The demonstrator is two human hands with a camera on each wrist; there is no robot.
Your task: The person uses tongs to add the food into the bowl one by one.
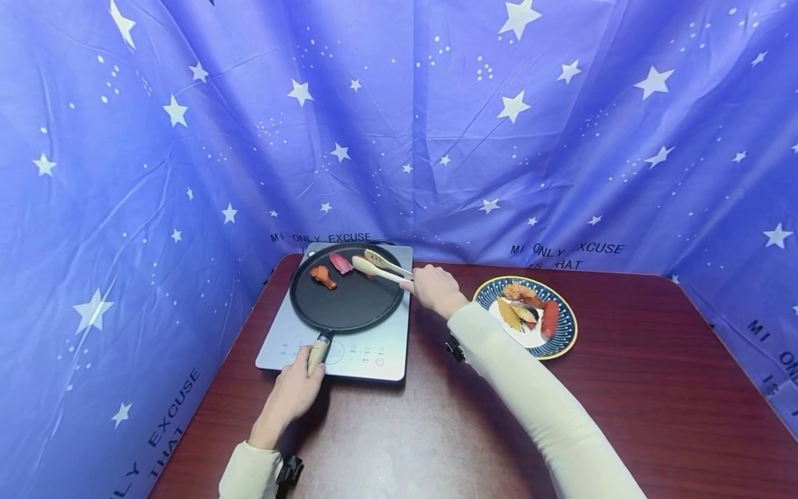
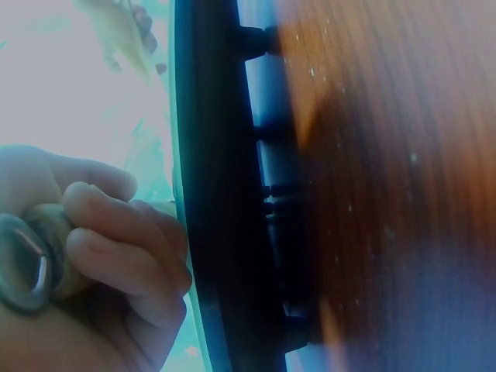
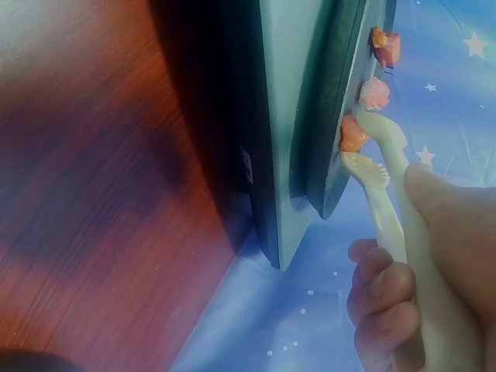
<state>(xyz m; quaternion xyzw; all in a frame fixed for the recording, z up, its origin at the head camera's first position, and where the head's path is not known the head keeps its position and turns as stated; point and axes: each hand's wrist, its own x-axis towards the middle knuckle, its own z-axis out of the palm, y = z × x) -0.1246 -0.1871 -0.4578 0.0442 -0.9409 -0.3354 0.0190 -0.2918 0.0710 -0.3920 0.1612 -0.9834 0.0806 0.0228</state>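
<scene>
A black round frying pan (image 1: 349,305) sits on a silver induction cooktop (image 1: 280,346). My left hand (image 1: 296,388) grips the pan's beige handle (image 1: 318,352), its fingers curled round it in the left wrist view. In the pan lie a brown chicken drumstick (image 1: 323,277) and a pink-red slice (image 1: 341,263). My right hand (image 1: 436,287) holds cream-coloured tongs (image 1: 383,271) over the pan's right part. Between the tong tips in the right wrist view is an orange piece of food (image 3: 354,135), mostly hidden by the tongs in the head view.
Right of the cooktop, a blue-patterned plate (image 1: 566,339) with a yellow rim holds a sausage (image 1: 549,319), a breaded piece (image 1: 519,292) and other food. All stand on a dark red wooden table (image 1: 636,360). A blue starry curtain (image 1: 411,138) hangs behind and at both sides.
</scene>
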